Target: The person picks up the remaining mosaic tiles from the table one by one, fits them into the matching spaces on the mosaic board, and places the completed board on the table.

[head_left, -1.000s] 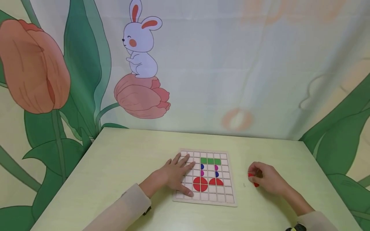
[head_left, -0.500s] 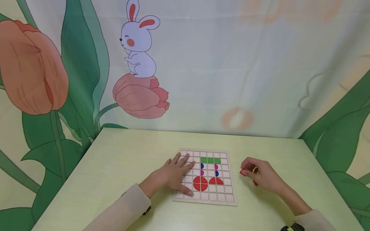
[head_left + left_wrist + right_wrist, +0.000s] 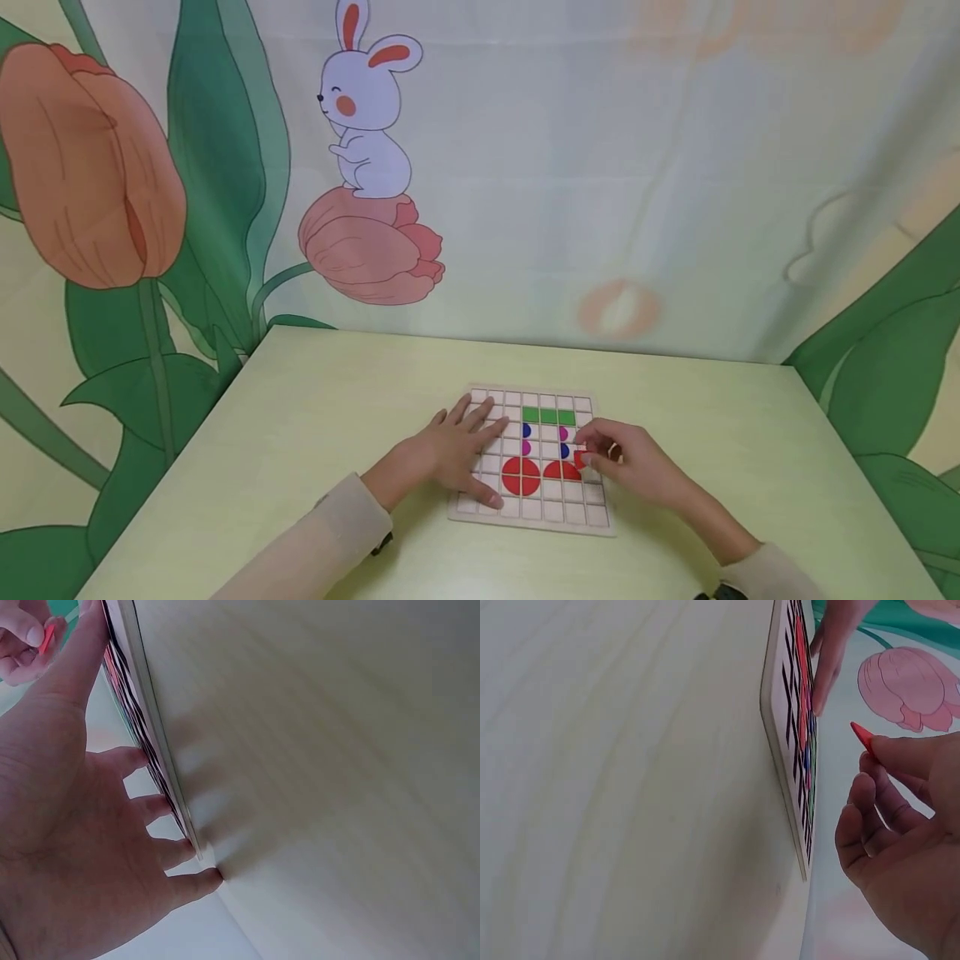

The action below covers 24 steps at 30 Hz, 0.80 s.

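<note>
A square wooden grid board (image 3: 531,514) lies on the table. Set in it are a green strip (image 3: 549,416), small blue and magenta half-rounds, a red circle (image 3: 521,476) and a red half-circle (image 3: 561,472). My left hand (image 3: 457,454) rests with fingers spread on the board's left side; in the left wrist view its fingertips (image 3: 206,879) reach along the edge. Over the board's right side, my right hand (image 3: 633,458) pinches a small flat red piece (image 3: 581,459) between thumb and fingers. In the right wrist view this red piece (image 3: 862,737) is tilted, its tip pointing out.
The pale yellow table (image 3: 360,383) extends around the board on every side. Behind its far edge hangs a curtain (image 3: 525,167) printed with a rabbit and tulips. Both forearms come in from the near side, in beige sleeves (image 3: 330,533).
My right hand has moved left from the table beside the board to over its right part, carrying the red piece. The left hand has stayed on the board.
</note>
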Tool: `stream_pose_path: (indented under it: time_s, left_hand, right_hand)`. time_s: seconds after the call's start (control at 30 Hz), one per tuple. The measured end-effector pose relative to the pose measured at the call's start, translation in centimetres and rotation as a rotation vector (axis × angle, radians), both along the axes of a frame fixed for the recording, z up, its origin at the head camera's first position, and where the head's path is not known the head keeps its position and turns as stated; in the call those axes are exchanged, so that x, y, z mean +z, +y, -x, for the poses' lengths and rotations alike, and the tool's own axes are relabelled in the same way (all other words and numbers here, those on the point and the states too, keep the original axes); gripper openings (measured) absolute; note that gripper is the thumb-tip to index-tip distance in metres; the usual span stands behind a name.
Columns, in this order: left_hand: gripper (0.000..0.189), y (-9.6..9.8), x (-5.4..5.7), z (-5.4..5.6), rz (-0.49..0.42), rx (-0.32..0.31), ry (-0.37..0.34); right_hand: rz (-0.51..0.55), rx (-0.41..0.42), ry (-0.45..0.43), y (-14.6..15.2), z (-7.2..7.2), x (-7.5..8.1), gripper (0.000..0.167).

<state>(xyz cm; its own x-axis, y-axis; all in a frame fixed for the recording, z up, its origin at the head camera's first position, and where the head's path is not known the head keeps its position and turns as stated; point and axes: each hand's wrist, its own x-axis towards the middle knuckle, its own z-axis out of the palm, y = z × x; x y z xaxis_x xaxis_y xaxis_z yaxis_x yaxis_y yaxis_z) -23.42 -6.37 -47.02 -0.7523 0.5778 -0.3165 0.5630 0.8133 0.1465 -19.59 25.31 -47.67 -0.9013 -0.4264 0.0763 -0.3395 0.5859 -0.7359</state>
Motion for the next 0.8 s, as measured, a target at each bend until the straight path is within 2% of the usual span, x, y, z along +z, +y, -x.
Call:
stream_pose_path:
  time_s: [0.1, 0.2, 0.37, 0.47, 0.8]
  left_hand:
    - [0.124, 0.1, 0.0, 0.0, 0.004, 0.001, -0.003]
    - [0.123, 0.1, 0.1, 0.0, 0.008, -0.001, -0.006]
    - [0.124, 0.2, 0.1, 0.1, 0.018, -0.009, -0.004]
    - [0.124, 0.2, 0.0, 0.1, 0.022, -0.009, -0.006]
    - [0.122, 0.4, 0.2, 0.1, 0.024, 0.001, -0.011]
  right_hand:
    - [0.004, 0.044, 0.003, -0.7, -0.1, 0.0, 0.025]
    - [0.014, 0.056, 0.009, -1.2, -0.2, 0.0, 0.02]
    - [0.021, 0.03, -0.035, -2.0, -0.5, 0.1, 0.007]
    - [0.017, 0.016, -0.061, -2.2, -0.6, -0.2, 0.008]
    - [0.009, -0.002, -0.066, -3.5, -1.1, -0.8, 0.005]
